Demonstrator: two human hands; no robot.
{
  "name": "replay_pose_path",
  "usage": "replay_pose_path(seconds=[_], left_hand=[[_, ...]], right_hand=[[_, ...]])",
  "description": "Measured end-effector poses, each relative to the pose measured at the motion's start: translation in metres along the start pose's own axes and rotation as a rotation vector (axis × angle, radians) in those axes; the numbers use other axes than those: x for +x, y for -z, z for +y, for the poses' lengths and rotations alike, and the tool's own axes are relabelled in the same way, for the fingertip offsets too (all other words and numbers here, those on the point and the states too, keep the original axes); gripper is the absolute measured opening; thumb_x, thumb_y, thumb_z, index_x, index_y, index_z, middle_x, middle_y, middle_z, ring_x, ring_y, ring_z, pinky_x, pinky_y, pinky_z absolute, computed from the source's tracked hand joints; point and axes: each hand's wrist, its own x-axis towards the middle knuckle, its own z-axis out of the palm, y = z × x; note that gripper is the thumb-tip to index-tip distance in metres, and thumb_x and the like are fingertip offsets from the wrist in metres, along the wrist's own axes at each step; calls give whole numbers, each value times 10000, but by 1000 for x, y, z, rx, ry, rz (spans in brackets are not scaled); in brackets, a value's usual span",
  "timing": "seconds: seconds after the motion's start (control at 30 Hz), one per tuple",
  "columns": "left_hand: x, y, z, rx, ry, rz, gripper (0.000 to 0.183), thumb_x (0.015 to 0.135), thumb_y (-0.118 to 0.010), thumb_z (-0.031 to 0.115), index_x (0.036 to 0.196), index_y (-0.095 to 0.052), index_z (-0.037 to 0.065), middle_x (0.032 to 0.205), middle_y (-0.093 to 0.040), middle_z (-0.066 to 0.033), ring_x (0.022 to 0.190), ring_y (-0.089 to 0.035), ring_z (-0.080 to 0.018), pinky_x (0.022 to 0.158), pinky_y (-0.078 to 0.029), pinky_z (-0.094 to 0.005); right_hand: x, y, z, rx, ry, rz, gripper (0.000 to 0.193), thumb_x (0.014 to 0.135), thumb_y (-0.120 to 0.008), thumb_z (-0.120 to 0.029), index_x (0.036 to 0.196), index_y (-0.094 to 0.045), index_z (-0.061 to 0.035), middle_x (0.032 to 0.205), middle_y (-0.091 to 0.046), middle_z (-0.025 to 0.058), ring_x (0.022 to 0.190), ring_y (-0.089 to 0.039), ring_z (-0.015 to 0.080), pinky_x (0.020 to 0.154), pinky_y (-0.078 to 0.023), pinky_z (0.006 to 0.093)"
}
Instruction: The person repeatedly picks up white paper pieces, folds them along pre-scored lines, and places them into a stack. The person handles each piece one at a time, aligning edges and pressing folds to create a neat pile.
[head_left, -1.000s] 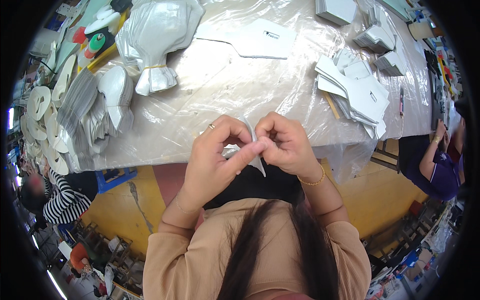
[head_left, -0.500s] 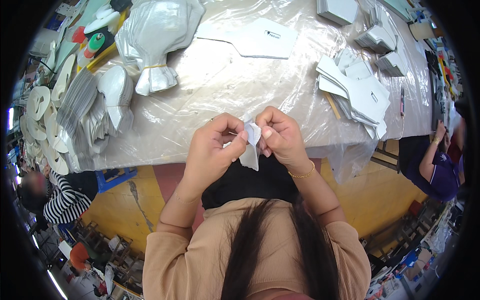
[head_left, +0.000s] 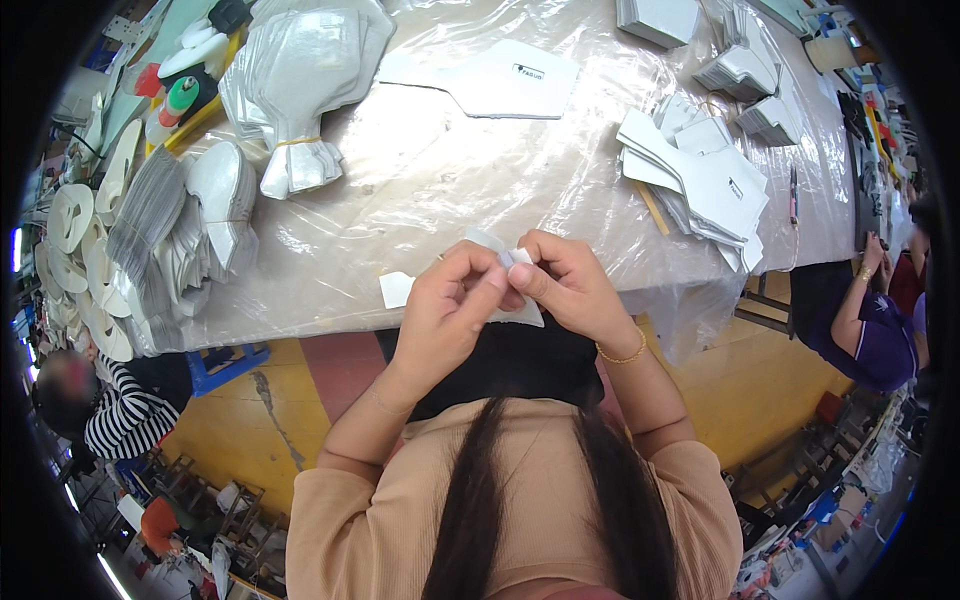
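Note:
At the near edge of the table, both of my hands pinch a small white cut piece (head_left: 520,318) of thin sheet material. My left hand (head_left: 450,308) is closed, its thumb and bent fingers pressed on the piece. Right beside it, my right hand (head_left: 577,288) grips the same piece between thumb and forefinger. Greyish-white material rises above the fingertips, and a pale flap hangs below them; the middle is hidden by my fingers. A white corner (head_left: 396,290) shows left of my left hand; whether it belongs to the held piece I cannot tell.
Clear plastic covers the table (head_left: 400,215). A flat white panel (head_left: 510,85) lies ahead. Banded stacks of pieces (head_left: 305,80) stand at left, loose white panels (head_left: 700,180) at right, near a pen (head_left: 793,195). Other people sit at both sides, one in a striped sleeve (head_left: 130,415).
My hands have drawn closer together on the piece and sit slightly lower. A white corner now shows left of my left hand. The table has shifted slightly in view.

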Motion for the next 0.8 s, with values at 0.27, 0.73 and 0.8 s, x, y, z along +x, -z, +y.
replay_pose_path(seconds=[0.27,0.73,0.8], left_hand=[[-6,21,11,295,114,-180,323,787,-863,168,815,-570,38,711,-532,58,662,-498,-5,537,-370,-188],[3,27,8,-248,255,-270,228,906,-694,109,1080,-653,-33,990,-682,-86,825,-646,-126,765,-514,-261],[6,33,3,-363,233,-295,286,904,-653,80,1147,-628,-67,1041,-684,-111,864,-664,-163,827,-530,-302]], right_hand=[[-1,-7,-4,164,24,-244,345,1006,-614,-285,772,-490,-63,728,-438,-41,672,-380,44,587,-331,229],[3,-7,11,566,26,-218,331,1038,-527,-381,938,-539,-66,787,-562,8,608,-487,48,541,-385,188],[9,-12,17,753,32,-133,304,1032,-538,-368,976,-544,-69,775,-582,15,589,-502,48,534,-407,191]])
